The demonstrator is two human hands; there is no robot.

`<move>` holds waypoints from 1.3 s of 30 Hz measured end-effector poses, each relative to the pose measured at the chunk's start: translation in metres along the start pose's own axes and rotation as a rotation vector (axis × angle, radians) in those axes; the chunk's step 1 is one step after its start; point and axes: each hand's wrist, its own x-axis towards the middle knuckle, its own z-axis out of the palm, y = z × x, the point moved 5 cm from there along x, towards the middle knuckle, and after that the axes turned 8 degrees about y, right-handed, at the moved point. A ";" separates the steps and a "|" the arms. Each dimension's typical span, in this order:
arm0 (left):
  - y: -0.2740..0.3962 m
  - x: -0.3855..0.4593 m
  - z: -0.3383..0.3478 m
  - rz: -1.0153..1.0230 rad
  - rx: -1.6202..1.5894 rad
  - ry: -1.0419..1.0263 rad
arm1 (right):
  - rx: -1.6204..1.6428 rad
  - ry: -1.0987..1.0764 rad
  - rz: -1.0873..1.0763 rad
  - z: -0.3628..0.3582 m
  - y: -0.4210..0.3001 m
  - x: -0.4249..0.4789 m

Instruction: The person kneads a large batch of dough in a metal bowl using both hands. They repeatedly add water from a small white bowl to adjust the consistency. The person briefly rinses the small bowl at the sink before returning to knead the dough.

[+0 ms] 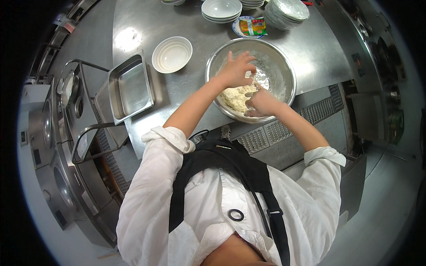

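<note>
A large stainless steel mixing bowl (292, 79) stands at the near edge of the steel table. Pale yellow, crumbly dough (235, 99) lies in its near left part, with white flour residue smeared on the inner wall. My left hand (237, 70) is over the bowl's left side, fingers spread and bent above the dough, holding nothing that shows. My right hand (263, 102) is in the bowl at the dough's right side, its fingers coated with dough or flour and touching it. How far those fingers are closed is partly hidden.
Left of the bowl are a white bowl (172, 55) and a rectangular steel pan (130, 87) at the table's edge. Behind stand stacked white bowls (221, 9), a plate with a colourful packet (252, 26) and plastic-wrapped dishes (287, 14). A metal-framed cart (83, 126) is at the left.
</note>
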 end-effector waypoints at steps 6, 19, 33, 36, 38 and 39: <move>-0.005 -0.010 0.018 0.002 -0.028 0.009 | 0.337 0.223 0.090 -0.019 0.005 -0.001; -0.042 -0.058 0.042 -0.341 0.063 -0.224 | 0.782 0.753 0.683 0.036 0.080 -0.018; -0.061 -0.053 0.075 -0.450 0.452 -0.125 | 1.777 0.971 0.945 0.132 0.079 0.008; -0.064 -0.054 0.075 -0.497 0.205 0.047 | 1.865 1.008 0.933 0.140 0.077 0.008; -0.060 -0.056 0.076 -0.495 0.057 0.079 | 1.933 1.054 0.948 0.140 0.077 0.004; -0.055 -0.059 0.077 -0.475 0.007 0.084 | 1.969 1.066 0.957 0.136 0.074 0.003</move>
